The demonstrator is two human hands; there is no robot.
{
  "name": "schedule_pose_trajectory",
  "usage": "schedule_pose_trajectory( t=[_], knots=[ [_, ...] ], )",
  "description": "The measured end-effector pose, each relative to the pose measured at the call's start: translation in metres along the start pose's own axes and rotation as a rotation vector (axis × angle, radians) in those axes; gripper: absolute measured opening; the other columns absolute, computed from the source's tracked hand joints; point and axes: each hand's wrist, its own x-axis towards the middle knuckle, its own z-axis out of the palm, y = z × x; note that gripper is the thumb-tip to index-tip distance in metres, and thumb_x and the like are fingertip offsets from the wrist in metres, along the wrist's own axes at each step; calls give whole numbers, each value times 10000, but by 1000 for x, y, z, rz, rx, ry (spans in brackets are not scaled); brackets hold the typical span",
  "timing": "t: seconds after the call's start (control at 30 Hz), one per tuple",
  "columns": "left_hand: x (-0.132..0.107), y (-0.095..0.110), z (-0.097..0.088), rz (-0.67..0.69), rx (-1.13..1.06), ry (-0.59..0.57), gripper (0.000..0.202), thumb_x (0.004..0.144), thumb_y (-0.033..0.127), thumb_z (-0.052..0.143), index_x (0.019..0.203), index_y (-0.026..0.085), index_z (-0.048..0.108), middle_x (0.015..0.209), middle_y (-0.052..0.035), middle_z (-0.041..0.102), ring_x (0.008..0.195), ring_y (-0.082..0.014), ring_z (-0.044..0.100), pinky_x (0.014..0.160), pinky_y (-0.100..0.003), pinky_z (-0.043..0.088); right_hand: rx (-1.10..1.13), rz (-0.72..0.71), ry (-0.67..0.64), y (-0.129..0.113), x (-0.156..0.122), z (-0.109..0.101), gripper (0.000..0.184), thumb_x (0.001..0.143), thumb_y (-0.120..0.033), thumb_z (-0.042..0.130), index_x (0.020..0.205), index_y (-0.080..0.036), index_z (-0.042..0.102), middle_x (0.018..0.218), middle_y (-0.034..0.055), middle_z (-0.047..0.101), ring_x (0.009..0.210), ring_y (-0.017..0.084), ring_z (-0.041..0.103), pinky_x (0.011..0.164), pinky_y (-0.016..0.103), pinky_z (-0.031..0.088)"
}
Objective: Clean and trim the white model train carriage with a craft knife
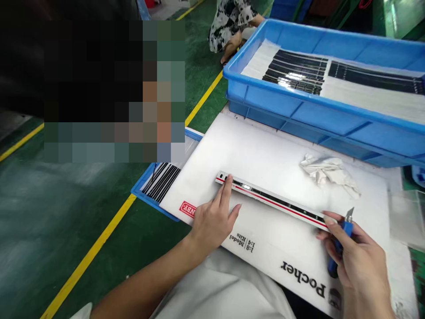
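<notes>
A long white model train carriage body (279,200), with a red stripe and dark windows, lies slantwise above a white printed board (265,146). My left hand (212,219) touches its left end with outstretched fingertips, the thumb held apart. At the other end, my right hand (358,261) pinches the carriage body between thumb and finger. That same hand also grips a blue utility knife (345,232), its blade bare and pointing up, away from me. Part of the knife's handle is hidden by my fingers.
Beyond the board stands a large blue crate (299,99) holding rows of dark strips on white sheets. Crumpled white paper (328,173) lies on the board. Under its left edge is a blue tray (156,210) of striped pieces. A person in patterned clothing (229,24) crouches behind.
</notes>
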Motion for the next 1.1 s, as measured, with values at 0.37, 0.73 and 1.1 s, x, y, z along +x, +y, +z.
schedule_pose_trajectory(
  t=[0.37,0.73,1.1],
  knots=[
    [1,-3,-15,7,130,-31,657,1088,326,506,1652,76,279,1614,-108,518,876,-181,793,592,-312,600,-8,14,14,-1,-1,1,677,507,-538,1042,1013,-156,804,614,26,640,498,102,509,343,111,312],
    [7,15,-28,79,248,-153,810,981,411,676,1634,50,361,1679,-180,319,575,-133,665,453,-298,547,-14,1,13,1,-1,-2,595,559,-502,1039,1010,-187,815,704,30,660,510,95,506,344,136,305],
    [12,18,-30,137,254,-163,811,979,394,680,1651,92,343,1679,-177,314,539,-130,621,456,-299,537,-34,6,31,-5,-4,0,564,541,-492,1051,964,-199,820,705,23,662,515,109,505,330,151,340]
  ],
)
